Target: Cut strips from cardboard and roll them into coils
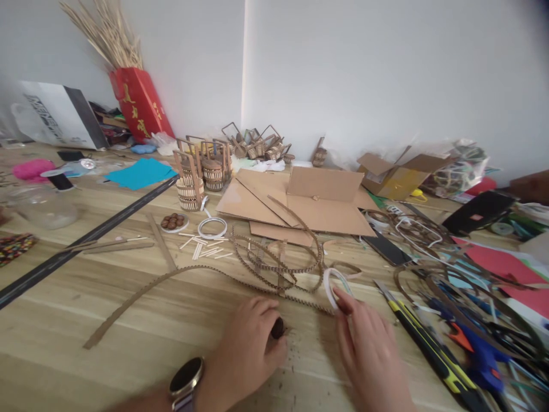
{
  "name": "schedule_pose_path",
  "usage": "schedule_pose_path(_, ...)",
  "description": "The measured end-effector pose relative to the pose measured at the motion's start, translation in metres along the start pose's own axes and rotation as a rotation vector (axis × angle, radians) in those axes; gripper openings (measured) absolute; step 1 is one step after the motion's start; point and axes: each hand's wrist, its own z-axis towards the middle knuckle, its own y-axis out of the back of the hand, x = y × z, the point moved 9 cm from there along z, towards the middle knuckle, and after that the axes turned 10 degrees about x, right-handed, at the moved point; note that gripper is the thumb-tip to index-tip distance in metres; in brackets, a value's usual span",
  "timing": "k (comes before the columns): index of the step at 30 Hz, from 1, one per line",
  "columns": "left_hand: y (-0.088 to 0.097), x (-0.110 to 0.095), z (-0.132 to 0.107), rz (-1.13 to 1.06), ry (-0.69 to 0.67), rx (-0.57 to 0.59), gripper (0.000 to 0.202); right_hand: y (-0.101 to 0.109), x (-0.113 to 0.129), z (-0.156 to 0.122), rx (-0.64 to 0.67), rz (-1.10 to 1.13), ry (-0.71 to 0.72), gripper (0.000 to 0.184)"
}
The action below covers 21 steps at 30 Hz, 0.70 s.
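Observation:
My left hand [251, 340], with a watch on its wrist, rests on the wooden table [128, 309] with fingers curled round a small dark brown round thing [278, 328]. My right hand [364, 343] holds a white tape roll [333, 284] upright between thumb and fingers. A long strip of corrugated cardboard [171, 280] runs across the table just beyond both hands, and coiled cardboard strips [278, 260] lie behind it.
Flat cardboard sheets [300, 200] and small cardboard baskets [201, 171] stand farther back. A yellow-black utility knife [422, 335] and a blue glue gun [482, 357] lie at the right among tangled strips and coloured paper. A long black ruler [86, 237] crosses the left side.

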Motion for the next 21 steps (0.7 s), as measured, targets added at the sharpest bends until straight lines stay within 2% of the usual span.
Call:
schedule_pose_path(3,0.007,-0.007,-0.002,-0.168,-0.06,-0.009,0.025,0.002,0.003,-0.003,-0.012,0.317,-0.028,0.025)
schedule_pose_path(7,0.014,-0.016,-0.004,-0.478,-0.123,0.061,0.026,-0.012,0.004,-0.011,0.026,0.626,-0.067,0.017)
schedule_pose_path(12,0.018,-0.022,-0.001,-0.848,-0.183,0.13,0.02,-0.022,0.034,-0.013,0.162,0.684,0.144,0.013)
schedule_pose_path(14,0.017,-0.022,-0.001,-0.936,-0.194,0.15,0.02,-0.023,0.042,-0.013,0.188,0.688,0.175,0.014)
schedule_pose_path(17,0.016,-0.023,-0.004,-0.838,-0.183,0.152,0.02,-0.021,0.04,-0.009,0.193,0.742,0.135,0.018)
schedule_pose_path(21,0.014,-0.034,-0.01,-0.466,-0.234,0.133,0.022,-0.019,0.023,0.0,0.201,0.848,-0.022,0.018)
